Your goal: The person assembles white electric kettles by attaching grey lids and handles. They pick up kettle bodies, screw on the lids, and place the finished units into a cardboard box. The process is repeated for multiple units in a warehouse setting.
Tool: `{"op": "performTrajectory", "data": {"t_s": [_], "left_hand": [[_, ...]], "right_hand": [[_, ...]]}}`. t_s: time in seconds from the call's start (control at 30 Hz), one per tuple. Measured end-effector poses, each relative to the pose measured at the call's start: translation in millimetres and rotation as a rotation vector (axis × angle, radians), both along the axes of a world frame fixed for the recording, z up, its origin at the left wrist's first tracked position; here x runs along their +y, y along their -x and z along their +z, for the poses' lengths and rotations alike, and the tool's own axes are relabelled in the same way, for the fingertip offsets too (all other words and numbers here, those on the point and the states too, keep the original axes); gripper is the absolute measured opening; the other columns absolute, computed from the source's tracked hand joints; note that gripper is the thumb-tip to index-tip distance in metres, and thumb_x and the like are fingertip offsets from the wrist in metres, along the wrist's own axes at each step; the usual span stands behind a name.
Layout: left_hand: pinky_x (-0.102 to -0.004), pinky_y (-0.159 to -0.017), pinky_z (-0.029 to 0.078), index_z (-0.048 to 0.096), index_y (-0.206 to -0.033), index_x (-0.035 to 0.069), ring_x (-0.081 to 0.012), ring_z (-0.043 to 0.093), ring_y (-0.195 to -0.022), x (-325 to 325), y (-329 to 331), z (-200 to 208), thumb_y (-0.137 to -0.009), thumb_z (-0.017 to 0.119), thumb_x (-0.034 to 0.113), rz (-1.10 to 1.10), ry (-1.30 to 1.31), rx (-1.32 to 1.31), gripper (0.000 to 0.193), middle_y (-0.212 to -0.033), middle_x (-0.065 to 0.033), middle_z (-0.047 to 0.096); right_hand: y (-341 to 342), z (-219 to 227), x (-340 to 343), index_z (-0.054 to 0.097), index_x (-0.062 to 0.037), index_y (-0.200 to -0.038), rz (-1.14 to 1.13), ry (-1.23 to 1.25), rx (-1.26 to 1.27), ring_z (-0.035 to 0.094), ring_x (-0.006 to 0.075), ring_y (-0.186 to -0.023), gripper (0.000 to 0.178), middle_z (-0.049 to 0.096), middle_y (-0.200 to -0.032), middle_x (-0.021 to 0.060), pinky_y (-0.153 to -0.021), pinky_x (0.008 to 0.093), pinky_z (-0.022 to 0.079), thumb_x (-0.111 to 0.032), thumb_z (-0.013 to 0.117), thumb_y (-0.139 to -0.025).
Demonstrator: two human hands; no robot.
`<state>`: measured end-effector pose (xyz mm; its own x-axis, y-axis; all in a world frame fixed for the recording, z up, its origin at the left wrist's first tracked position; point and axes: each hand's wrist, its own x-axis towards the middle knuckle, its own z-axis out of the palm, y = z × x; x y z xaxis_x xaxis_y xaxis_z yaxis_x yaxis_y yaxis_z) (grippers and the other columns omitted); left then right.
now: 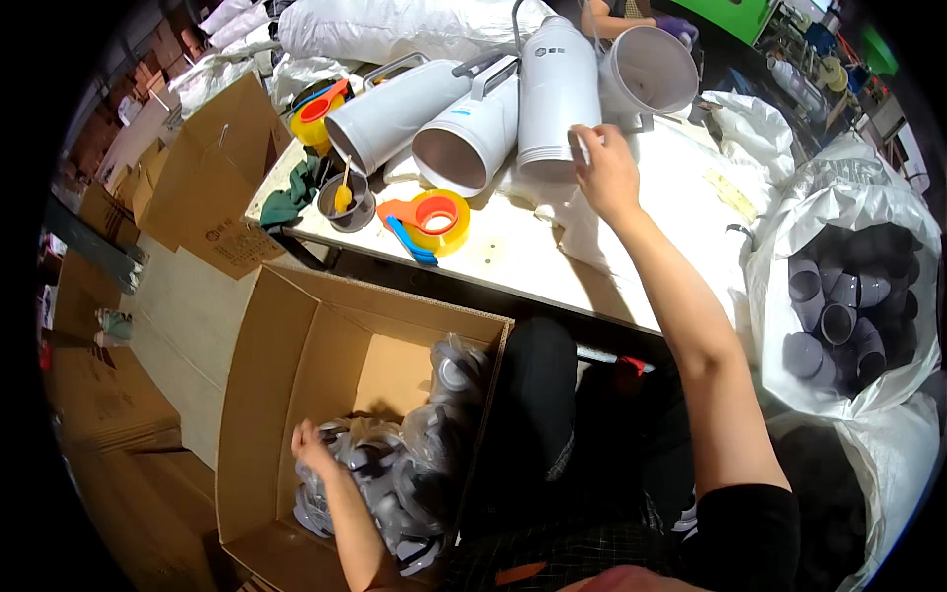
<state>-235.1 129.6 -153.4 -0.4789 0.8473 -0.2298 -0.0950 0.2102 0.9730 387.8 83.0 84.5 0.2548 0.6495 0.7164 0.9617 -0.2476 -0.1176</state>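
My right hand (607, 176) is at the table, its fingers curled on the lower edge of a light grey thermos jug casing (557, 89). Three more grey casings lie near it: one beside it (483, 133), one further left (390, 113), and one at its right (649, 71) whose round open end faces me. My left hand (314, 449) is low inside a cardboard box (271, 380), over grey plastic parts (395, 474) wrapped in clear bags. Its fingers are small and blurred, so I cannot see whether they hold anything.
On the white table (483, 247) are a tape dispenser (434, 222), a dark cup (347, 202) with a yellow-handled tool, and a green cloth (291, 197). White sacks (838, 178) of grey cups stand at the right. Cartons (212, 187) are at the left. Another person's gloved hand (676, 28) shows beyond the table.
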Motion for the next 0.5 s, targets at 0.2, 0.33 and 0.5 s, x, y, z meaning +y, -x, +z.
{"op": "performTrajectory", "data": {"t_s": [0.2, 0.33, 0.5], "left_hand": [[-0.0382, -0.097, 0.051, 0.051, -0.135, -0.005, -0.0251, 0.065, -0.106, -59, -267, 221, -0.105, 0.055, 0.024, -0.914, -0.594, -0.264, 0.042, -0.125, -0.0194, 0.064], [-0.0318, -0.086, 0.05, 0.056, -0.13, -0.005, -0.0163, 0.062, -0.1, -76, -312, 251, -0.099, 0.064, 0.019, -1.065, -0.245, -0.232, 0.04, -0.116, -0.0106, 0.066], [-0.0271, -0.078, 0.046, 0.067, -0.109, -0.003, -0.0104, 0.058, -0.087, -103, -246, 264, -0.099, 0.064, 0.013, -1.007, -0.551, 0.374, 0.02, -0.094, -0.003, 0.068]], "right_hand": [[147, 40, -22, 0.07, -0.0081, -0.107, 0.405, -0.244, 0.22, 0.066, 0.0277, -0.077, 0.038, 0.066, -0.083, 0.009, -0.069, 0.039, 0.054, -0.013, 0.076, -0.07], [169, 49, -99, 0.057, -0.006, -0.135, 0.699, 0.037, 0.503, 0.069, 0.0294, -0.095, 0.067, 0.07, -0.103, 0.0123, -0.085, 0.0392, 0.055, -0.017, 0.083, -0.074], [90, 70, -188, 0.053, -0.0075, -0.14, 0.386, -0.039, 0.202, 0.051, 0.0397, -0.13, 0.076, 0.055, -0.139, 0.0178, -0.11, 0.0481, 0.041, -0.035, 0.083, -0.076]]}}
